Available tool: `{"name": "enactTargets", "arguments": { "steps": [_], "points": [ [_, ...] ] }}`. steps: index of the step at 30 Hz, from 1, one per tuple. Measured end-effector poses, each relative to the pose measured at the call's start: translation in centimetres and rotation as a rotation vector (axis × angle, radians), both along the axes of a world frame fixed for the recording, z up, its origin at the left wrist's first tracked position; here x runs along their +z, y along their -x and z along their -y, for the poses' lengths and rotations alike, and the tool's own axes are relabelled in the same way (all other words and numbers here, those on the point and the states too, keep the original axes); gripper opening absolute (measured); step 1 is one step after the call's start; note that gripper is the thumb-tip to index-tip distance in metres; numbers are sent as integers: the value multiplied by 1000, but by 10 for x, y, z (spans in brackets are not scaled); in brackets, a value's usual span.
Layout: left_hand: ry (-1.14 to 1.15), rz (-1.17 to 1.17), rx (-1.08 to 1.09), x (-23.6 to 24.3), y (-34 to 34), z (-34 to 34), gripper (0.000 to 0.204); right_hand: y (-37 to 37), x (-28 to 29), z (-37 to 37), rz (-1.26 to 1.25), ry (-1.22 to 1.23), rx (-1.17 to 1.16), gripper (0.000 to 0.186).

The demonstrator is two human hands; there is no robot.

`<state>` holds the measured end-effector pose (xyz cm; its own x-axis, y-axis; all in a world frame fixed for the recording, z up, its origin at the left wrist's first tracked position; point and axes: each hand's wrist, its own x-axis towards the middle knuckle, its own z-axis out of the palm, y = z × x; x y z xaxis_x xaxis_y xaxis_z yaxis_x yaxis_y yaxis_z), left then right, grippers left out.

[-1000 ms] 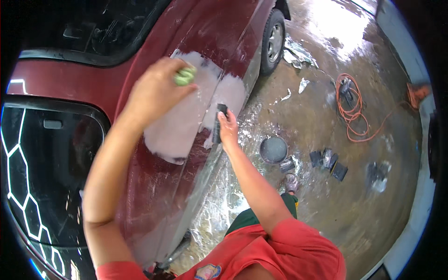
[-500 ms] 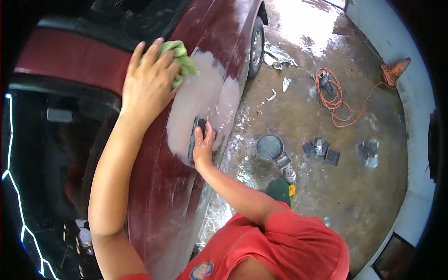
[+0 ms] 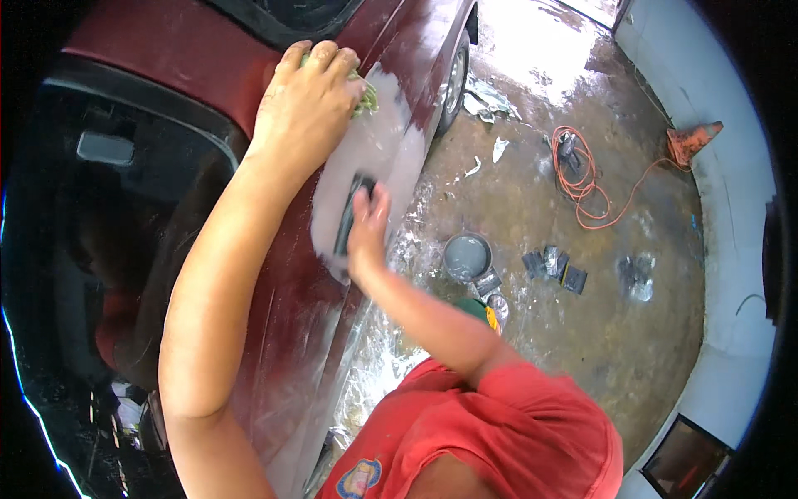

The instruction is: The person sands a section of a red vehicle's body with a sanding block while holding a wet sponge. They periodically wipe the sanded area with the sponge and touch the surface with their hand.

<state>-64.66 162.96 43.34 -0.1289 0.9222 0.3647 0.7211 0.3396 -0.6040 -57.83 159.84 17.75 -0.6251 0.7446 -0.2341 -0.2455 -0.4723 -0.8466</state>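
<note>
Green cloth (image 3: 366,94): crumpled, mostly hidden under the left hand, only a frayed edge showing; pressed flat against the car's upper side.
Sanding block (image 3: 347,218): dark, long and narrow, standing nearly upright on the panel, lying within the grey patch.
Grey filler patch (image 3: 374,158): pale, matte, irregular, spread over the maroon car panel (image 3: 291,291).

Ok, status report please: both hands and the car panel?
Left hand presses green cloth on red car panel. Right hand holds dark sanding block flat on grey patch. Nothing in the way.
</note>
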Motion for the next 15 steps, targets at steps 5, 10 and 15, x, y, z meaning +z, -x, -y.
{"name": "enactTargets", "arguments": {
  "steps": [5,10,15],
  "points": [
    [-6,-28,-9,1,-2,-2,27,72,38,-122,-158,233,1,48],
    [59,-80,30,-3,-4,-7,23,-8,24,13,-43,-212,-73,53],
    [146,-30,69,4,-14,-13,22,57,49,-120,-118,25,23,60]
  ]
}}
